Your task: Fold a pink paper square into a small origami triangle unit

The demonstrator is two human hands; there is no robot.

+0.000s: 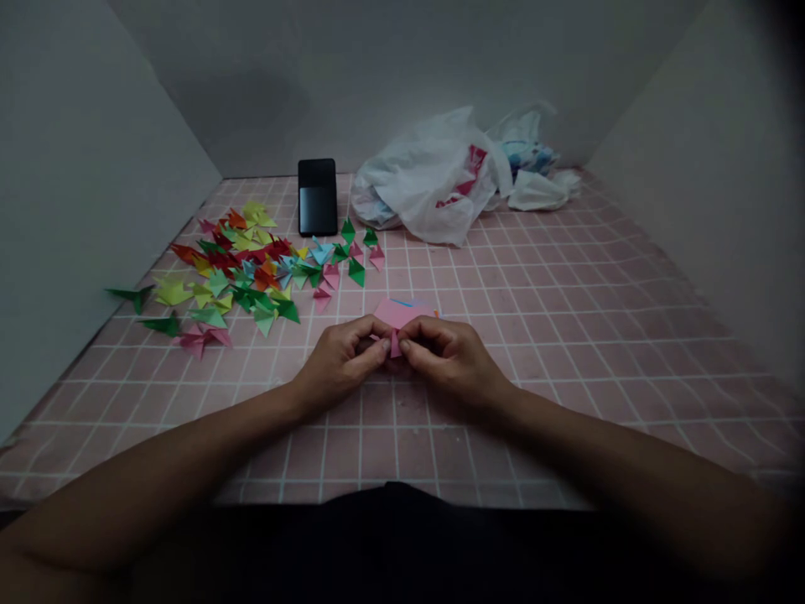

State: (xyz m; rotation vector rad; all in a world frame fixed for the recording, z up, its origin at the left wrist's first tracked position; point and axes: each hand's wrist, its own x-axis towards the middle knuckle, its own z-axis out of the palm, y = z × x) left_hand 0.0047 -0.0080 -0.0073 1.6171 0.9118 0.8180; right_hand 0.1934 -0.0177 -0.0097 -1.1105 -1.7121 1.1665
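Between my two hands, near the middle of the table, is a small folded piece of pink origami paper [395,342]. My left hand [348,351] pinches its left side between thumb and fingers. From the right, my right hand [449,356] pinches the other side, with the fingertips of both hands almost meeting. Just behind the fingers lies a stack of paper sheets [402,314], pink on top, with blue and orange edges showing. The fingers cover part of the folded piece, so its full shape is hidden.
Many folded paper cranes [251,264] in several colours spread over the left of the table. Behind them a black phone [318,197] leans upright. White plastic bags [433,176] lie at the back. A pink checked cloth [566,335] covers the table, with walls on three sides.
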